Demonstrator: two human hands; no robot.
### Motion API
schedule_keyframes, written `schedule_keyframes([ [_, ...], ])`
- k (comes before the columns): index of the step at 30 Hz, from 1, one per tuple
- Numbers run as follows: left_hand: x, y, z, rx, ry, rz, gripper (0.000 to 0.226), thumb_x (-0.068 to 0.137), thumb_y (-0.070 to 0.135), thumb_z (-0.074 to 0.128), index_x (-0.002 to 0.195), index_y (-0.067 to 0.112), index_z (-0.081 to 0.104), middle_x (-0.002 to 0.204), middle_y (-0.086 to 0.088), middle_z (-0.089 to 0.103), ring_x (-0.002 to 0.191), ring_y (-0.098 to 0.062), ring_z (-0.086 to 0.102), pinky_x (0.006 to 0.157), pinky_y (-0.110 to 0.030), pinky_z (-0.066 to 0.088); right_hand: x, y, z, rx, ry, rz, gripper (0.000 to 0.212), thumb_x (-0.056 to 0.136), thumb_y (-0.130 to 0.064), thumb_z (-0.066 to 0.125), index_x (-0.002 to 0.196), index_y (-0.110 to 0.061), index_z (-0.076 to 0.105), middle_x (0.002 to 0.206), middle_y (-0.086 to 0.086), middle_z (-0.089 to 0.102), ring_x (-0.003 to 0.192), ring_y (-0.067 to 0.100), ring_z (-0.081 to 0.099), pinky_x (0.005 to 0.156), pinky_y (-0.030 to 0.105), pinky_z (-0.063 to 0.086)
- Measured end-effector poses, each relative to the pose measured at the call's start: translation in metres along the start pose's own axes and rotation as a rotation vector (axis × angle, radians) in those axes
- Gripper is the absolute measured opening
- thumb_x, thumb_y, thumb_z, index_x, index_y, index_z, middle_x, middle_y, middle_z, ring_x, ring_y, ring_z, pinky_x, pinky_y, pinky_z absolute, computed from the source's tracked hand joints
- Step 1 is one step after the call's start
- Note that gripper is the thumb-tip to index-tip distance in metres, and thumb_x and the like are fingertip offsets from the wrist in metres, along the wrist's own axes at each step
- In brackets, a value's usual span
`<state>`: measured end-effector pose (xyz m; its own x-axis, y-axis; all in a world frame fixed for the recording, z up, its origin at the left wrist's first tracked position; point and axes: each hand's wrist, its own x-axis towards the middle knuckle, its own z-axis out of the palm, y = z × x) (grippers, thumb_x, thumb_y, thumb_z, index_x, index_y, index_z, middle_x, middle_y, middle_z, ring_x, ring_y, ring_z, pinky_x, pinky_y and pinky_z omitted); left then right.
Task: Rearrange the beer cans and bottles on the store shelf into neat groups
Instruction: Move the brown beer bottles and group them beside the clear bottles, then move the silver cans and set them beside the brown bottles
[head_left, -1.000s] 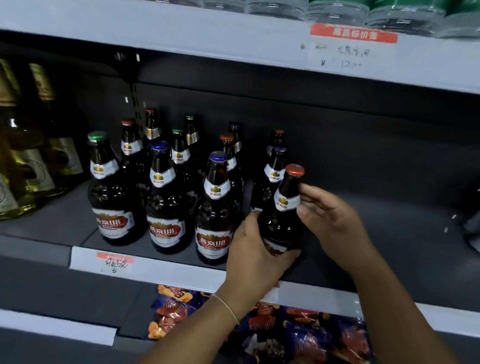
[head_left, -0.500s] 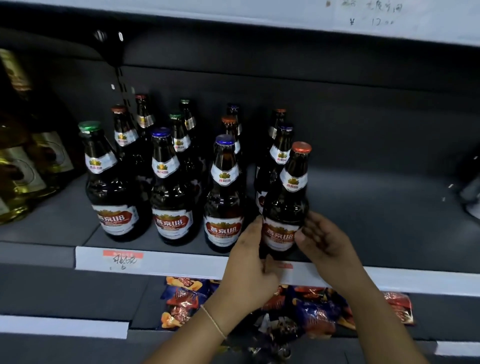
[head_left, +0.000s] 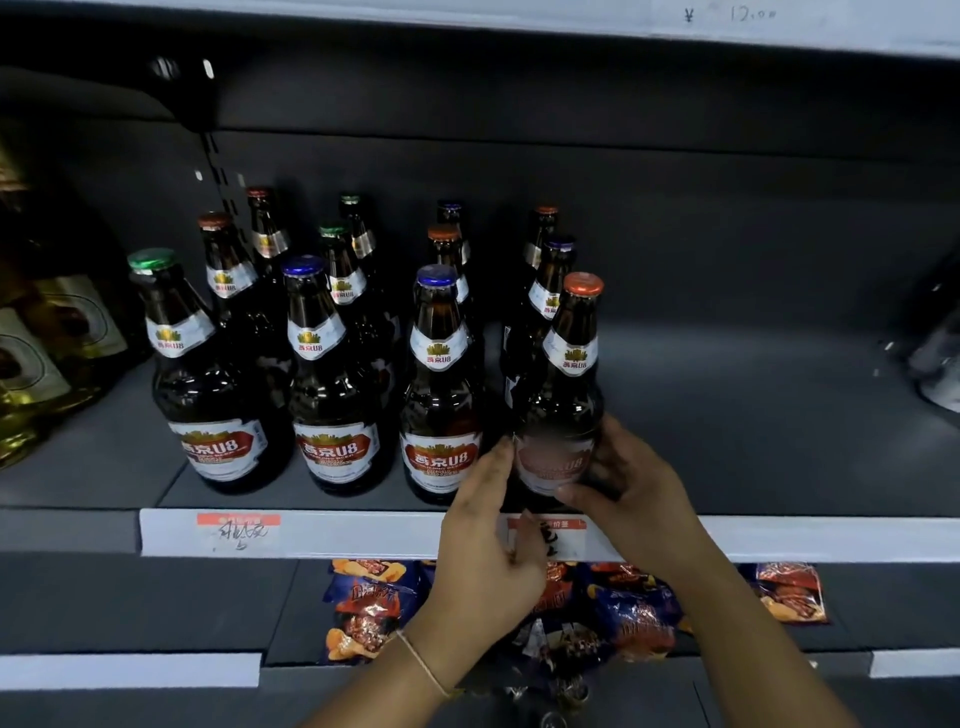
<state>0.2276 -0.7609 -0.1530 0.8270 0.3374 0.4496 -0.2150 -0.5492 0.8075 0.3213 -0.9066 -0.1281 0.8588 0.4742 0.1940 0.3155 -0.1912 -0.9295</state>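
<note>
Several brown beer bottles with red-and-white labels stand in rows on the dark shelf. The front row holds a green-capped bottle, two blue-capped bottles and an orange-capped bottle at the right end. My right hand grips the orange-capped bottle's lower body, thumb on its blurred label. My left hand touches that bottle's left side with its fingertips, fingers pointing up. The bottle stands upright at the shelf's front edge.
Tall yellow bottles stand at the far left. A white price strip runs along the shelf's front edge. Snack bags lie on the shelf below. A dark object sits at the far right.
The orange-capped bottle came down from a tilt and now stands upright in the front row. My right hand dropped from its neck to its lower body; my left hand loosened to the side.
</note>
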Motion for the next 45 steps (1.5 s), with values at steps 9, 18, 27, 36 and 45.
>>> schedule_keyframes([
  [9,-0.002,-0.004,0.0,-0.034,-0.012,0.027,0.066,0.082,0.024,0.047,0.146,0.006,0.037,0.149,-0.002,0.04,0.142,-0.008,0.03,0.115,-0.019,0.025,-0.001,-0.003,0.003,0.005,0.044,-0.002,0.077,0.077,0.001,0.079,0.129,-0.046,0.046,0.118,-0.023,0.068,0.112,-0.001,0.064,0.091,0.012,0.049],
  [18,-0.005,-0.003,0.004,-0.009,-0.006,0.031,0.066,0.083,0.013,0.053,0.147,0.007,0.036,0.15,-0.002,0.038,0.143,-0.011,0.03,0.116,-0.02,0.025,-0.002,-0.003,0.003,0.045,0.029,-0.006,0.075,0.078,0.002,0.078,0.129,-0.044,0.048,0.119,-0.016,0.069,0.114,0.005,0.064,0.098,0.026,0.052],
  [27,-0.004,0.056,0.005,-0.149,0.054,0.251,0.051,0.084,-0.003,0.054,0.133,0.008,0.049,0.12,0.002,0.05,0.113,-0.007,0.052,0.093,-0.017,0.044,0.001,-0.011,-0.021,0.139,0.054,-0.048,0.059,0.087,0.009,0.062,0.136,-0.019,0.047,0.129,0.001,0.063,0.119,0.006,0.061,0.098,0.02,0.049],
  [36,0.052,0.111,0.072,-0.211,-0.007,0.352,0.039,0.09,0.008,0.051,0.128,0.005,0.053,0.119,0.001,0.057,0.111,-0.007,0.057,0.094,-0.018,0.046,-0.003,-0.015,-0.108,-0.014,0.227,-0.136,0.035,0.096,-0.002,0.055,0.131,-0.003,0.055,0.123,0.008,0.067,0.118,0.012,0.063,0.103,0.03,0.05],
  [45,0.112,0.16,0.202,-0.272,-0.216,0.137,0.05,0.09,0.029,0.041,0.137,0.013,0.049,0.138,-0.003,0.054,0.126,-0.009,0.051,0.108,-0.028,0.041,-0.006,0.001,-0.238,-0.084,0.364,-0.126,0.033,0.093,0.002,0.057,0.124,-0.012,0.057,0.116,0.003,0.067,0.106,-0.002,0.064,0.09,0.012,0.048],
])
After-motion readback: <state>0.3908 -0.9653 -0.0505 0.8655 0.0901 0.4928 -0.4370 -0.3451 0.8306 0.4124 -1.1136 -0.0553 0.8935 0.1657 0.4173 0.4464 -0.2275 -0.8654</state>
